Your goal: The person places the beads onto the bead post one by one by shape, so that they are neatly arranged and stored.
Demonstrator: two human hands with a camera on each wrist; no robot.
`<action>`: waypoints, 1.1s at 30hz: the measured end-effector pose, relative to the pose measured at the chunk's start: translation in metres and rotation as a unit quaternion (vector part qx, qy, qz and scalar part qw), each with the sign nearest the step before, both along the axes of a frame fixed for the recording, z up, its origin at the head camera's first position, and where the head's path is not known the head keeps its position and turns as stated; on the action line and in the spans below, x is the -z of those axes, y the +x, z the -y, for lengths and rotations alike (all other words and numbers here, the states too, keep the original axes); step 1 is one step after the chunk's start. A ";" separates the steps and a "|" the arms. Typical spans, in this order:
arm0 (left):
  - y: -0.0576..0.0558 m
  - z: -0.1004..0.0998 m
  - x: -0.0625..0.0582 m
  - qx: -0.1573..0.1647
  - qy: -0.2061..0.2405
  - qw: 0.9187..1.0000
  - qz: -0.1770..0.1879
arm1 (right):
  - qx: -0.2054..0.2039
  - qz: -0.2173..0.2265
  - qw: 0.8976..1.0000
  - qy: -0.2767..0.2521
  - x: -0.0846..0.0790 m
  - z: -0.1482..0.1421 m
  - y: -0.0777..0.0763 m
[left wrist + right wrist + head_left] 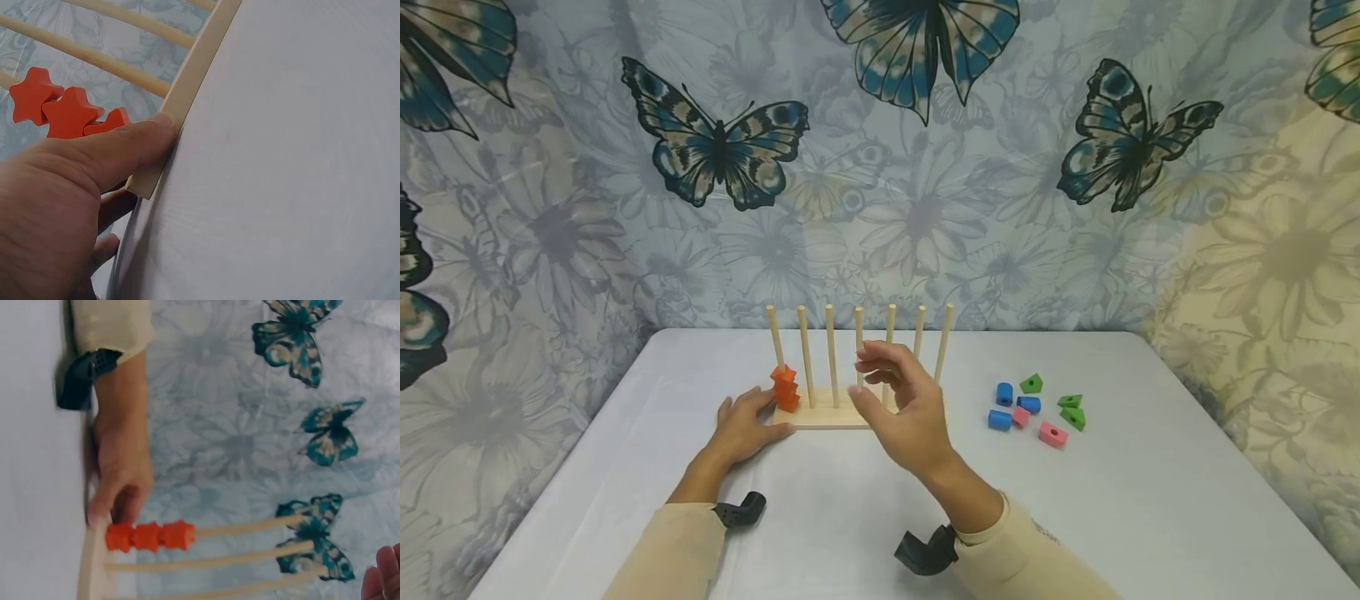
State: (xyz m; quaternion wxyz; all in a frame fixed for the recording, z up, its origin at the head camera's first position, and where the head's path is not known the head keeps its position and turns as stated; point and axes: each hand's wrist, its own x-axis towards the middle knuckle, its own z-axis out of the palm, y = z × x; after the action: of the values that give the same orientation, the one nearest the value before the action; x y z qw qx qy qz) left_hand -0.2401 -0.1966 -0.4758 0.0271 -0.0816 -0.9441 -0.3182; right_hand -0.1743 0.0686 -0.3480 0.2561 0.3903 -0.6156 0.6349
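Note:
A wooden peg stand (pixel 827 418) with several upright pegs stands on the table. Three orange star beads (pixel 786 390) are stacked on its leftmost peg, down at the base. My left hand (pixel 741 429) grips the left end of the stand; in the left wrist view the thumb (pixel 147 137) presses the base's front edge and other fingers reach round its end. Raised in front of the stand's right half, my right hand (pixel 913 412) has its fingers loosely bent and nothing between them. It covers parts of the pegs and base behind it.
Right of the stand lie loose beads: three blue cylinders (pixel 1000 420), three green triangles (pixel 1072 417) and two pink blocks (pixel 1053 434). Behind the white table (pixel 820 517) hangs a cloth (pixel 917 225) printed with butterflies and flowers.

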 end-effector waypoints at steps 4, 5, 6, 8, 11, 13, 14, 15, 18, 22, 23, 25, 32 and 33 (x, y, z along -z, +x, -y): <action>0.000 0.000 0.000 -0.003 -0.001 1.000 -0.001 | 0.033 -0.008 0.999 -0.011 -0.001 -0.022 -0.003; 0.000 0.001 0.000 -0.003 -0.001 1.000 -0.001 | 0.043 -0.007 0.999 -0.014 0.000 -0.027 -0.004; 0.000 0.001 0.000 -0.003 0.000 1.000 0.000 | 0.051 -0.007 0.999 -0.017 0.001 -0.032 -0.006; 0.000 0.002 -0.001 -0.004 0.000 1.000 0.002 | 0.065 -0.008 0.998 -0.021 0.003 -0.042 -0.009; 0.000 0.005 -0.001 -0.002 0.003 1.000 0.001 | 0.073 -0.015 0.997 -0.028 0.004 -0.054 -0.013; 0.000 0.006 -0.001 -0.001 0.007 1.000 0.002 | 0.075 -0.013 0.997 -0.031 0.004 -0.062 -0.015; 0.000 0.005 -0.001 0.002 0.009 1.000 0.002 | 0.079 -0.010 0.996 -0.032 0.004 -0.066 -0.015; -0.001 0.005 0.000 0.003 0.009 1.000 0.003 | 0.083 -0.006 0.996 -0.032 0.004 -0.071 -0.015; -0.001 0.002 -0.001 0.003 0.010 1.000 0.007 | 0.101 0.008 0.994 -0.033 0.006 -0.087 -0.015; -0.001 0.000 0.000 0.002 0.008 1.000 0.006 | 0.128 0.031 0.990 -0.047 0.007 -0.111 -0.016; -0.001 0.000 -0.001 0.002 0.008 1.000 0.005 | 0.138 0.041 0.988 -0.049 0.007 -0.118 -0.016; -0.001 0.000 -0.001 0.003 0.010 1.000 0.004 | 0.157 0.063 0.984 -0.051 0.009 -0.130 -0.015; -0.002 0.001 -0.001 -0.004 0.009 1.000 0.010 | 0.265 0.108 0.958 -0.002 0.017 -0.168 -0.017; -0.002 0.002 -0.001 -0.004 0.009 1.000 0.011 | 0.280 0.112 0.953 0.001 0.019 -0.174 -0.018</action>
State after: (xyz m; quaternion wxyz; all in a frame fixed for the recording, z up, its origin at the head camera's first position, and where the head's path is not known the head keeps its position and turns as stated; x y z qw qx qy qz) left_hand -0.2422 -0.1982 -0.4746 0.0183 -0.0739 -0.9418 -0.3275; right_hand -0.1927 0.2422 -0.3668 0.3523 0.1289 -0.7258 0.5766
